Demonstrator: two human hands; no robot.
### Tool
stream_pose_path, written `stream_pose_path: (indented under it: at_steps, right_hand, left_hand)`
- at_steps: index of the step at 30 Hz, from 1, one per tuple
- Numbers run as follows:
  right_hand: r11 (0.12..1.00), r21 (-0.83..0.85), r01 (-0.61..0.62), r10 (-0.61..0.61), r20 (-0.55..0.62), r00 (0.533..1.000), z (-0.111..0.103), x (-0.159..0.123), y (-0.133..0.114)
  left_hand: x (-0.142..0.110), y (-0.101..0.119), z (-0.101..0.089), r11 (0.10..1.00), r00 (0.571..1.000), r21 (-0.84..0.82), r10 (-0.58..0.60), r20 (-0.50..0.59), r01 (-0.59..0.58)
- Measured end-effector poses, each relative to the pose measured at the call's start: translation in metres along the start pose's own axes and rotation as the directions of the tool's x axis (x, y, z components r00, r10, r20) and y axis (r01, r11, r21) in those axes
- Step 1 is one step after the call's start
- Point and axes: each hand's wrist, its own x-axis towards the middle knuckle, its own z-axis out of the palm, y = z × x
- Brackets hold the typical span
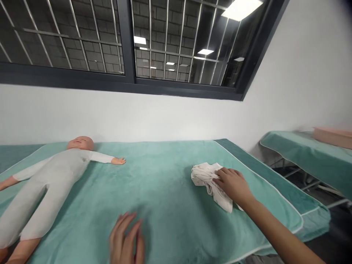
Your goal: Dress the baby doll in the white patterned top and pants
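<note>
My right hand (233,185) reaches in from the right, its fingers curled onto a crumpled white cloth (206,173) with a faint small print. Whether the cloth is a garment cannot be made out. It lies bunched on the green mat (159,161). My left hand (127,240) is at the bottom centre, slightly blurred, with its fingers apart and nothing held. To its left a baby doll (59,165) in a white long-sleeved suit lies on its back, arms spread and head toward the wall.
A dark-framed window (181,88) with metal bars sits in the white wall (154,113) behind the table. At the right stands a second green-covered table (302,146) bearing a pink, box-like object (332,137). A gap with metal legs separates the tables.
</note>
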Motion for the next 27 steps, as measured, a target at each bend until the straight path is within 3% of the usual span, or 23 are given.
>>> stream_pose_path:
  at_steps: [2,5,8,9,11,14,16,18,19,21,24,27]
  right_hand:
    - [0.99,0.126,-0.058,0.055,0.029,0.998,-0.014,0.01,0.01]
    - [0.915,0.362,-0.176,0.223,-0.092,0.97,-0.042,0.03,0.023]
    - [0.791,0.579,-0.197,0.423,-0.286,0.86,-0.074,0.055,0.029]
    - [0.746,0.643,-0.17,0.463,-0.32,0.826,-0.085,0.063,0.028]
    - [0.646,0.758,-0.087,0.487,-0.322,0.812,-0.106,0.076,0.022]
    - [0.439,0.896,0.062,0.456,-0.282,0.844,-0.136,0.082,0.003]
    - [0.255,0.951,0.175,0.413,-0.271,0.869,-0.155,0.076,-0.013]
    - [0.093,0.964,0.249,0.344,-0.265,0.901,-0.171,0.063,-0.027]
    - [0.037,0.965,0.261,0.299,-0.26,0.918,-0.176,0.055,-0.032]
    - [-0.034,0.966,0.255,0.234,-0.24,0.942,-0.177,0.04,-0.04]
    - [-0.082,0.992,0.101,0.181,-0.085,0.98,-0.151,0.019,-0.048]
    - [-0.064,0.978,-0.198,0.033,0.2,0.979,-0.097,-0.001,-0.064]
  left_hand:
    - [0.018,0.008,0.025,0.996,0.985,-0.092,0.017,0.173,-0.001]
    - [0.051,0.022,0.057,0.958,0.892,-0.177,-0.128,0.434,0.224]
    - [0.079,0.046,0.085,0.865,0.797,-0.287,-0.189,0.573,0.412]
    - [0.087,0.057,0.095,0.816,0.769,-0.34,-0.185,0.612,0.467]
    - [0.1,0.083,0.117,0.671,0.692,-0.462,-0.106,0.714,0.58]
    - [0.112,0.123,0.154,0.442,0.546,-0.492,0.005,0.838,0.75]
    - [0.114,0.145,0.176,0.293,0.495,-0.5,0.097,0.863,0.815]
    - [0.114,0.159,0.191,0.194,0.504,-0.513,0.095,0.858,0.836]
    - [0.113,0.161,0.194,0.174,0.531,-0.531,0.048,0.846,0.829]
    - [0.115,0.158,0.192,0.185,0.627,-0.605,-0.1,0.772,0.774]
    - [0.126,0.136,0.169,0.295,0.765,-0.708,-0.311,0.564,0.642]
    - [0.14,0.103,0.137,0.514,0.824,-0.645,-0.365,0.433,0.566]
